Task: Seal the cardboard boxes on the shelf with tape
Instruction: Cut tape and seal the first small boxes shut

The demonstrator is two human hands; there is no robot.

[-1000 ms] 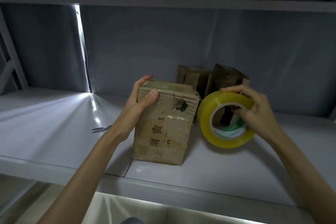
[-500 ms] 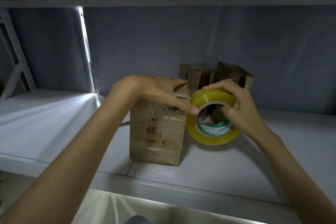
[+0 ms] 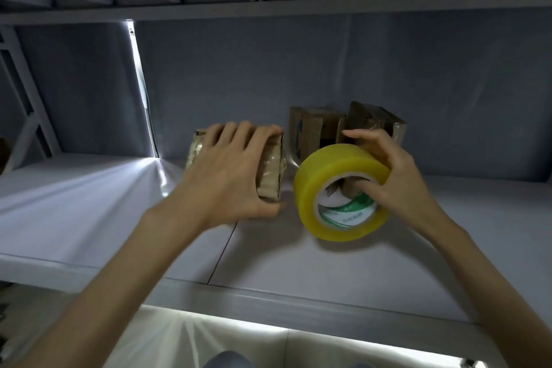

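A small brown cardboard box (image 3: 270,172), wrapped in clear tape, stands on the grey shelf (image 3: 298,266). My left hand (image 3: 230,176) covers most of it, fingers curled over its top and thumb at its lower front corner. Right of it, my right hand (image 3: 385,170) grips a large yellow tape roll (image 3: 337,188), thumb inside the core and fingers over the outer rim. The roll hangs just above the shelf, close to the box. Two more cardboard boxes (image 3: 310,131) (image 3: 376,122) stand behind, against the back wall.
A shelf board (image 3: 268,6) runs overhead. The back wall is grey, with a bright vertical gap (image 3: 140,92) at the left. A metal frame (image 3: 21,92) stands at the far left. Bare shelf surface lies left and right of the boxes.
My left hand has shifted from reaching across toward the roll to gripping the box from above and in front. The box now sits farther back. The roll has tilted and dropped slightly.
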